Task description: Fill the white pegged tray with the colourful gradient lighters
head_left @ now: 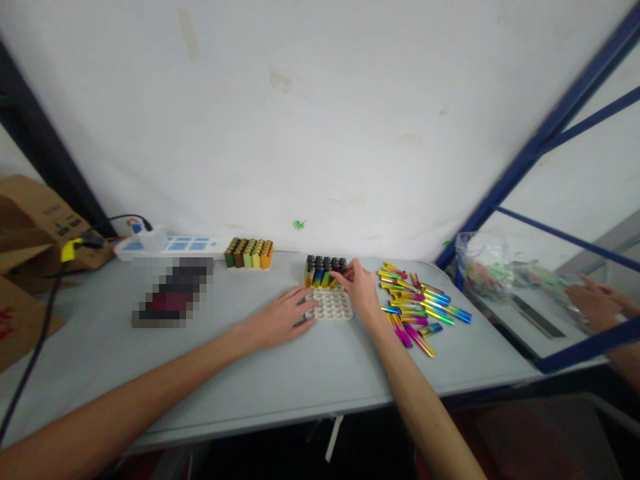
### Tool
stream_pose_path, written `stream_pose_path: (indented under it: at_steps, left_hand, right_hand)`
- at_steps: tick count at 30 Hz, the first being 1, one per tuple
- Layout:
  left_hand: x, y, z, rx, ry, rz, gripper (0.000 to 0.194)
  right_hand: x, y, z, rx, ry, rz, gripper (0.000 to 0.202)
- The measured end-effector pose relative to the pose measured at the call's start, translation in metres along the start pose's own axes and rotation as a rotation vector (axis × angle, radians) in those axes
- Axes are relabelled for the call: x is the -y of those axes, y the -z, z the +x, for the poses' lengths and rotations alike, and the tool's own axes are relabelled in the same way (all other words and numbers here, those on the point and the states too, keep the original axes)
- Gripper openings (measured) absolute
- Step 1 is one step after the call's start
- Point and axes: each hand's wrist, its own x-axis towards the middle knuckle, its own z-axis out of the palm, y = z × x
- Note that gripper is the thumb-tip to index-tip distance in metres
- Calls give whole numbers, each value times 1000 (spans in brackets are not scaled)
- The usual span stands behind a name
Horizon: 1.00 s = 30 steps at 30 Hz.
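A white tray (334, 305) with rows of round holes lies flat on the table. At its far side stand several shiny coloured tubes (320, 275) with black tops, upright in rows. My left hand (287, 319) rests by the tray's left edge, its fingers spread and the tips touching the tray. At the right end of the standing tubes, my right hand (357, 287) has thumb and fingers closed on one tube, mostly hidden by the fingers. Just right of that hand lies a loose pile of shiny metallic tubes (425, 303) in gold, blue, magenta and green.
A block of upright gold-topped tubes (249, 255) stands farther left by the wall. A power strip (190, 247), a pixelated patch and cardboard boxes (45, 220) are at left. Beyond the blue frame (500, 193) at right are a plastic bag (487, 267) and another person's hands (595, 303).
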Motion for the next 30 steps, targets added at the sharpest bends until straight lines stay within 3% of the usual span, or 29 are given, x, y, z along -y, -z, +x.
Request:
stream_pose_path:
  at_steps: [4,15,24,30]
  left_hand:
    - [1,1,0,-3,2,7,28]
    - [0,1,0,-20,-5,5,27]
    - [1,0,-1,-35,-4,-31,26]
    - [1,1,0,-31,-11,-13,28]
  right_hand:
    - [-4,4,0,28,48,-51,38]
    - [-4,8,0,85,82,110,26]
    - [-4,6,-1,78,73,49,30]
    - [-6,21,2,65,40,-29,36]
